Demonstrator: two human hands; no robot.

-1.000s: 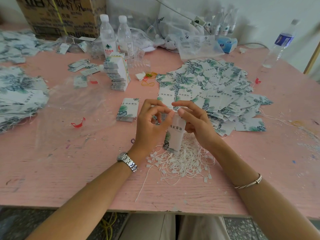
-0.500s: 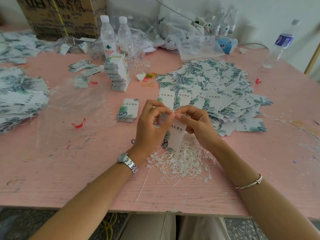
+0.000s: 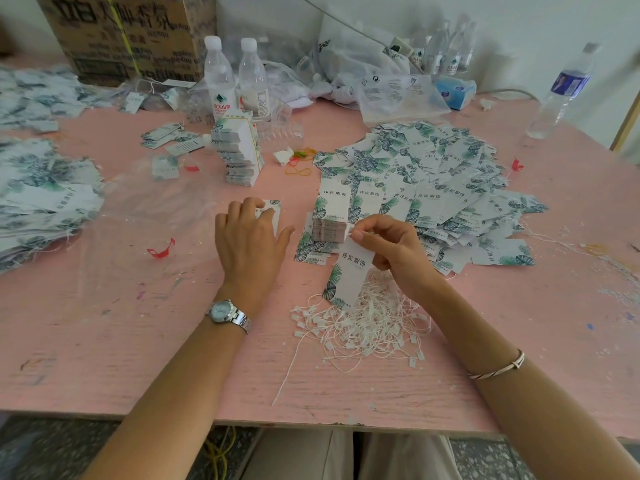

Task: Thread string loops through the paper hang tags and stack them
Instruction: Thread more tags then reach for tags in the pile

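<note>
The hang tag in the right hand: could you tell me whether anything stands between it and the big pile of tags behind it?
Nothing visible does. The hang tag, pinched by the right hand, hangs at the near edge of the pile; only a neat stack sits beside that hand, left of the path.

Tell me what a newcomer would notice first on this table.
First, the big fan of leaf-printed tags spread over the far right of the pink table. Next, the two hands at the centre: the right hand pinches one hang tag by its top, above a tangle of white string loops, while the left hand rests on a small tag stack.
</note>
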